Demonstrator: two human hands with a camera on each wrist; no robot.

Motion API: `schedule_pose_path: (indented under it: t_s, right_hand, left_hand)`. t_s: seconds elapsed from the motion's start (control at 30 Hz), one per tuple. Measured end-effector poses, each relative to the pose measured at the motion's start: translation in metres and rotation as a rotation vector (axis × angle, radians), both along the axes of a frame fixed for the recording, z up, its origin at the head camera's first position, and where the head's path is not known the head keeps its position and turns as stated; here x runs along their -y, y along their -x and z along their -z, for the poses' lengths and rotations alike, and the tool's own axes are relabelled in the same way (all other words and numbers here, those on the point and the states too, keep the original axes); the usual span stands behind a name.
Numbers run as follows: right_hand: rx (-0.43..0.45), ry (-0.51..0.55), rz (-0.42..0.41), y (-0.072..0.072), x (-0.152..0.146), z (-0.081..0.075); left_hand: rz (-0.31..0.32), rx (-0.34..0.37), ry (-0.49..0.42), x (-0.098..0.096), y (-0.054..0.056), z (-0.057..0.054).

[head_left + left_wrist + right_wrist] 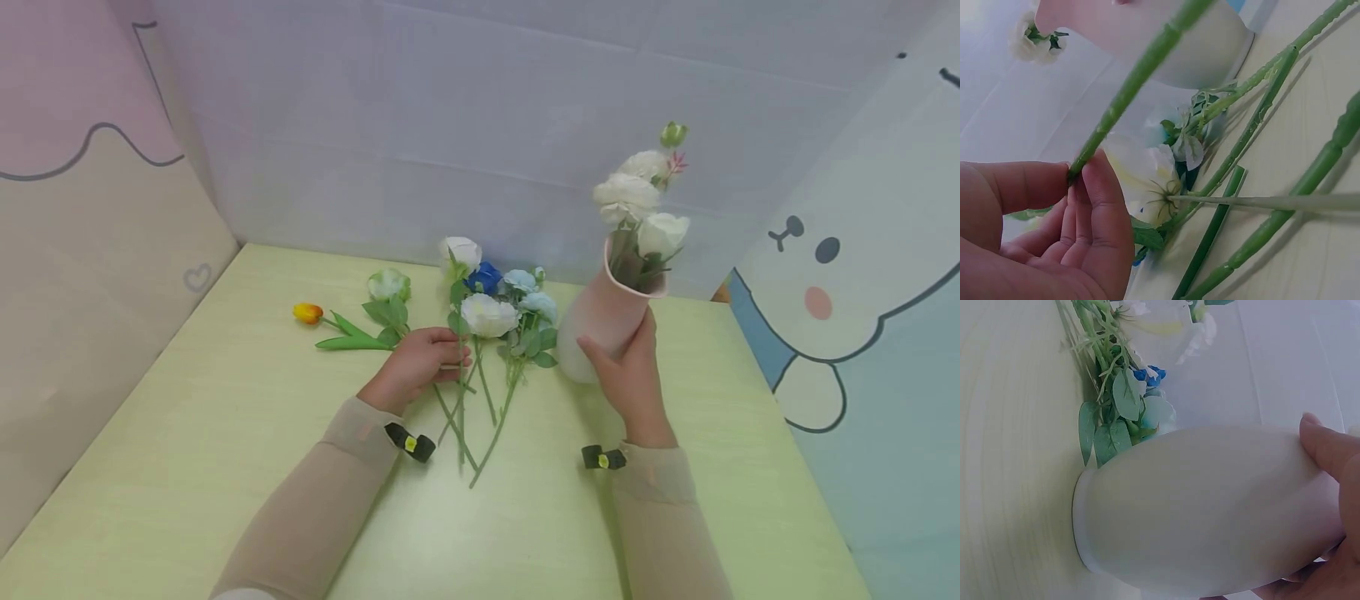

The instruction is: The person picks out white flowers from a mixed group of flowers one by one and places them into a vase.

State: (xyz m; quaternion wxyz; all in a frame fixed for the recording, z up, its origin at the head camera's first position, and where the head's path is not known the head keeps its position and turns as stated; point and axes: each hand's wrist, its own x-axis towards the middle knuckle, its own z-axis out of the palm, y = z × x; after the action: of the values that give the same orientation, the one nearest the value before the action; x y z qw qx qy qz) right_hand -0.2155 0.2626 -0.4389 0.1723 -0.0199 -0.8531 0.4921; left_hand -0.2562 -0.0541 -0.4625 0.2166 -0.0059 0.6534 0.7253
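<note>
My left hand [429, 360] pinches a green flower stem between thumb and fingertips; the left wrist view shows the pinched stem [1127, 94] close up. In the head view this stem runs up toward a white flower [462, 252] at the back. My right hand [628, 379] grips the side of a pink-and-white vase [600, 321], thumb on the near side. The vase leans to the right, and its base is near the table in the right wrist view. White flowers [627, 197], a green bud [673, 134] and a pink sprig stand in its mouth.
Beside my left hand lie an orange-yellow tulip [308, 313] and a pale green flower [388, 285]. Between the hands are a white flower [489, 316], a blue rose [483, 277] and light blue flowers [537, 307], stems toward me. Fabric walls [420, 125] border the table.
</note>
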Motion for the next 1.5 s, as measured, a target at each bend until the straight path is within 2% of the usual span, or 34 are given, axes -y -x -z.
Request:
schedule_pose_path:
  t_s: [0.2,0.33,0.57,0.7,0.93,1.2,1.3,1.5]
  right_hand:
    - [-0.006,-0.011,-0.002,0.000,0.000,0.000]
    - [-0.010,-0.016,-0.004,0.000,0.000,0.000]
    - [-0.008,-0.016,0.001,0.000,0.000,0.000]
    - [-0.001,-0.016,0.003,-0.001,0.000,-0.001]
    - [-0.002,-0.008,0.001,-0.002,0.001,-0.002]
    - [-0.010,-0.011,0.003,-0.001,0.001,0.000]
    - [-0.012,-0.016,0.004,-0.001,0.000,0.000]
    - [-0.008,-0.008,0.000,-0.001,-0.001,0.000]
  left_hand:
    - [-0.019,-0.048,-0.002,-0.002,-0.002,-0.005]
    - [-0.052,-0.031,-0.021,-0.002,-0.005,-0.012]
    - [-0.076,0.099,-0.192,0.000,-0.006,-0.019]
    - [-0.073,0.147,-0.276,0.001,-0.007,-0.022]
    - [-0.059,0.156,-0.362,0.002,-0.009,-0.025]
    - [-0.033,0.149,-0.528,0.000,-0.012,-0.029]
    - [-0.016,0.087,-0.514,-0.003,-0.013,-0.032]
    - [-0.010,-0.098,-0.269,-0.019,-0.018,-0.038]
